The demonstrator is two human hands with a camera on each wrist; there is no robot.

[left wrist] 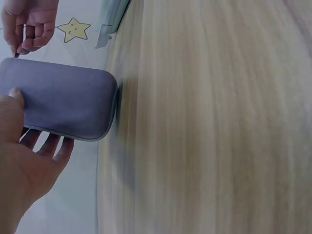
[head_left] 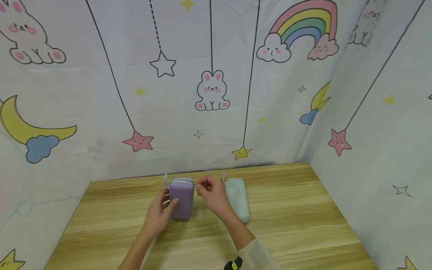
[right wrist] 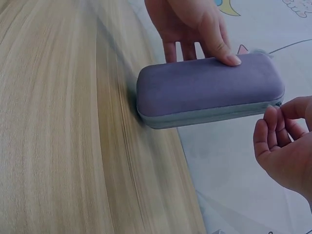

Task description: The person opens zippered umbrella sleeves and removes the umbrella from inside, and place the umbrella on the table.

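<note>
Count: two hands, two zipped cases, one wood-grain table [head_left: 293, 210], all before a pale printed cloth [head_left: 179, 120] along the far side. From left to right: one yellow crescent moon [head_left: 37, 127] is printed on the cloth at far left. The left hand [head_left: 159, 212] holds the purple case [head_left: 182, 200], thumb on its front, fingers around its left side. This case stands upright at the table's far middle, a pale loop [head_left: 166, 181] at its upper left; whether its base bears fully on the table cannot be told. The right hand [head_left: 212, 193] is narrowed to a pinch on the zip pull [right wrist: 279, 104] at the case's upper right corner; the fingertips hide most of it. Next, just right, is the mint-green case [head_left: 238, 198], with one loop; the right hand and forearm obstruct its left edge. Near side: one pale sleeve [head_left: 259, 257] and one black-and-yellow item [head_left: 233, 263] beside it. One rainbow [head_left: 307, 18] is printed at far right.
</note>
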